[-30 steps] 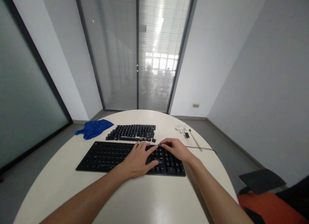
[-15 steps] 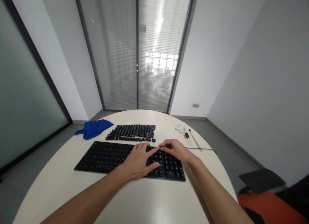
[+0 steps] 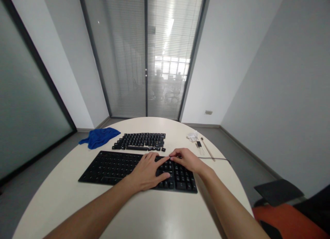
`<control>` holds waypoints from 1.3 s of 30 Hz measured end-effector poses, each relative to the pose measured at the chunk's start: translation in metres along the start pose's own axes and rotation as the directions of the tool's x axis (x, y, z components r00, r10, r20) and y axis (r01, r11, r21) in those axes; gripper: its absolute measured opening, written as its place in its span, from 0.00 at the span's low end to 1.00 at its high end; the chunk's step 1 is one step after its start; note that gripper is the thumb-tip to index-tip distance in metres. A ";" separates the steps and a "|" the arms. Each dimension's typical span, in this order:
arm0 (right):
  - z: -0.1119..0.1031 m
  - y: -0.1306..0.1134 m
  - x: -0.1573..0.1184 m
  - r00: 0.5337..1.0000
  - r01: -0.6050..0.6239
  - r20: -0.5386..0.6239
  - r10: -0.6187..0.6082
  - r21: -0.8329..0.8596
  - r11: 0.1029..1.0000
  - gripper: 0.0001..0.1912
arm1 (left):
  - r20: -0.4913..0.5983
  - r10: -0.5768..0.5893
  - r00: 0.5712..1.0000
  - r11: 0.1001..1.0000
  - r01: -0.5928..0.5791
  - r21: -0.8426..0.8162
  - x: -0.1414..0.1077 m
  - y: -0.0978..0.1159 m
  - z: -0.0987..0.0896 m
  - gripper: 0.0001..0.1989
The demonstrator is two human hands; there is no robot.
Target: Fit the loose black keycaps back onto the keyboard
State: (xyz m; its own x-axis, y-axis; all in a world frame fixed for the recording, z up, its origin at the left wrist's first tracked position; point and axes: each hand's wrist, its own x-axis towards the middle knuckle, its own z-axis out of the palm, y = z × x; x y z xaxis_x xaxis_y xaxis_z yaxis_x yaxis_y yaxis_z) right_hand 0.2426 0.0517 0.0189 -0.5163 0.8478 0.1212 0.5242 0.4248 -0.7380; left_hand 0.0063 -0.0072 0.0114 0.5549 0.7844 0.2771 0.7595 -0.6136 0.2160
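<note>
A black keyboard (image 3: 108, 167) lies across the table in front of me. Its left part shows bare key positions, while keycaps sit on the right part, around the number pad (image 3: 182, 177). My left hand (image 3: 148, 172) rests spread over the keyboard's middle, index finger stretched toward the right hand's fingertips. At the keyboard's far edge, my right hand (image 3: 187, 160) is pinched, thumb and index finger close together; whatever is between them is too small to make out. Behind the keyboard, loose black keycaps (image 3: 141, 140) are laid out in rows.
A blue cloth (image 3: 100, 137) lies at the back left of the round table (image 3: 144, 218). To the right are a crumpled white wrapper (image 3: 192, 136), a small black-and-wire tool (image 3: 199, 144), a thin brush (image 3: 207, 149) and the keyboard's cable (image 3: 219, 158). An orange-seated chair (image 3: 281, 222) stands at right.
The view has shifted very slightly. Both hands keep the same pose and place on the keyboard.
</note>
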 end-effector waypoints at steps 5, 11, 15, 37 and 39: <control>-0.001 0.001 0.001 1.000 0.009 0.000 -0.009 -0.017 1.000 0.11 | 0.015 -0.007 1.000 1.000 0.007 0.015 0.001 0.001 0.000 0.31; -0.002 0.002 0.002 1.000 0.024 0.007 -0.023 -0.069 0.997 0.08 | 0.024 -0.037 0.999 0.998 0.036 0.044 -0.001 0.007 0.000 0.31; -0.002 0.000 0.001 1.000 0.024 -0.004 -0.025 -0.080 0.997 0.08 | -0.003 -0.039 0.999 0.999 0.039 0.029 -0.003 0.009 0.002 0.28; -0.007 0.040 0.028 0.969 -0.156 -0.218 0.117 -0.171 0.973 0.15 | -0.119 -0.036 0.992 0.999 0.031 -0.044 0.000 0.008 0.006 0.20; -0.008 0.048 0.041 0.959 -0.198 -0.244 0.147 -0.199 0.960 0.14 | -0.124 -0.037 0.992 0.998 0.031 -0.051 0.000 0.009 0.005 0.19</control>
State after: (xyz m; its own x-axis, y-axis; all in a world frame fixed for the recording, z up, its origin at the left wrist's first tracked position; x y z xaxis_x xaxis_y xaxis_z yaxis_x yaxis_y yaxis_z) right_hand 0.2520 0.1090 -0.0065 -0.2526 0.9526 0.1693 0.7403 0.3029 -0.6002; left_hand 0.0148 -0.0120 0.0092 0.4797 0.7894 0.3830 0.7582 -0.5927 0.2719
